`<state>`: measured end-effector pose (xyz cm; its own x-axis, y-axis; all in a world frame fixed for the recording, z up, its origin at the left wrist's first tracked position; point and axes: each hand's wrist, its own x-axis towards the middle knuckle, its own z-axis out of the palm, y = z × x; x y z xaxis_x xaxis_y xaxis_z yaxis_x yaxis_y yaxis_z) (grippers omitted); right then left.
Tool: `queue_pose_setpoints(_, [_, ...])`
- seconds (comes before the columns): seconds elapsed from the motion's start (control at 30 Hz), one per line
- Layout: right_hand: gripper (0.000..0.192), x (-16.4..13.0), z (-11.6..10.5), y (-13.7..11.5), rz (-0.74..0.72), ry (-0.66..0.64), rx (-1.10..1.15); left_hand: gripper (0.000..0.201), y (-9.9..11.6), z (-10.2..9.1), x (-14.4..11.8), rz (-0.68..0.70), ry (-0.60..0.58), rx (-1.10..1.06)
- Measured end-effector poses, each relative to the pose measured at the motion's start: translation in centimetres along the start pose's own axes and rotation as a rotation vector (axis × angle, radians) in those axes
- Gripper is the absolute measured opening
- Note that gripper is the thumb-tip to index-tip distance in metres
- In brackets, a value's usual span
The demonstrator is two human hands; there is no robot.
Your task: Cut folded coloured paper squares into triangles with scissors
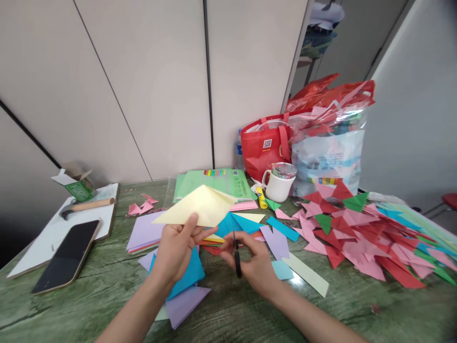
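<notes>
A folded sheet of pale yellow paper (202,205) is pinched between the thumb and fingers of my left hand (176,250), held up over the table. My right hand (252,262) grips a pair of scissors (237,259) with dark handles; the blades point away from me and look apart from the yellow paper. Below and between my hands lie folded blue paper (187,276) and purple paper (183,305). Beyond my right hand are another blue folded piece (233,224), a purple scrap (276,243) and a pale green strip (307,274).
Red, pink and green cut paper pieces (357,233) heap at the right. Behind stand a white mug (280,186), a glue stick (261,197), a red bag (264,147) and a plastic bag (328,157). At left are a phone (67,257), a hammer (89,205) and a green box (78,188).
</notes>
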<state>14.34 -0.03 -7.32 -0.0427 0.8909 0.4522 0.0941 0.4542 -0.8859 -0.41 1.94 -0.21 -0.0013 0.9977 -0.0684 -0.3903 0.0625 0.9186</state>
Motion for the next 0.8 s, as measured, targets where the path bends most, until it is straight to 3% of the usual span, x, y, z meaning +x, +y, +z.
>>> queue_pose_setpoints(0.13, [0.027, -0.3, 0.4, -0.2, 0.143, -0.232, 0.124, 0.019, 1.6, -0.2, -0.4, 0.080, 0.034, -0.023])
queue_pose_setpoints(0.3, [0.041, -0.6, 0.6, -0.3, 0.227, -0.377, 0.304, 0.012, 2.0, -0.1, -1.1, 0.082, -0.021, 0.102])
queue_pose_setpoints(0.47, [0.040, -0.7, 0.7, -0.6, 0.330, -0.409, 0.421, 0.020, 1.4, -0.1, -1.2, 0.098, -0.045, 0.208])
queue_pose_setpoints(0.8, [0.038, -1.0, 0.7, -0.5, 0.350, -0.417, 0.482, 0.039, 1.2, -0.1, -1.3, -0.028, -0.134, 0.186])
